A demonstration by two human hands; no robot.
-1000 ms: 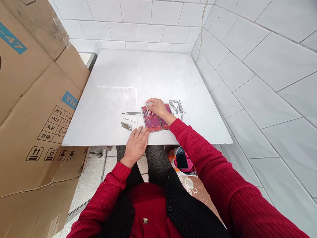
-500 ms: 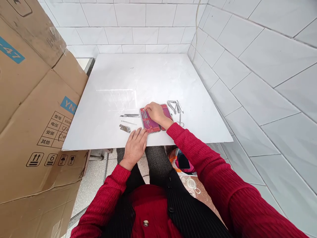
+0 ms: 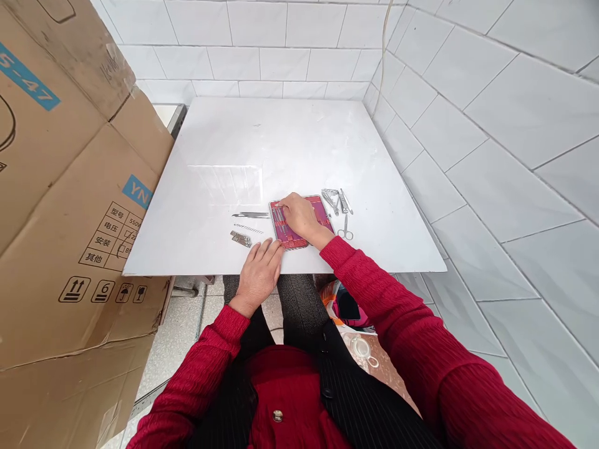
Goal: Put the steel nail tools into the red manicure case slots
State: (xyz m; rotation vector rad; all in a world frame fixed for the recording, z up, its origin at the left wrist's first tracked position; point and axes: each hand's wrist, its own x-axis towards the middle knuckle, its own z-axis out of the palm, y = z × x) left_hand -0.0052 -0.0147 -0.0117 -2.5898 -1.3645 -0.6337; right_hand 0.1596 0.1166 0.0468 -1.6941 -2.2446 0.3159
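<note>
An open manicure case with a red and purple lining lies near the table's front edge. Slim metal tools sit in its left half. Over that half bends my right hand, fingertips pressed together at the tools' upper ends; whatever they grip is hidden. My left hand lies flat, fingers stretched out, fingertips at the case's lower left corner. Left of the case are a long dark metal tool, a thin ridged strip and a nail clipper. To its right lie small scissors and cuticle nippers.
Another clipper-like tool lies beside the nippers on the white table. A tall cardboard box stands close on the left. White tiled walls bound the right and back. Below the table a bag holds a dark phone-like object.
The view has shifted slightly, moving the whole scene a little to the right. My right hand remains at the case's left half, and my left hand stays by its lower corner.
</note>
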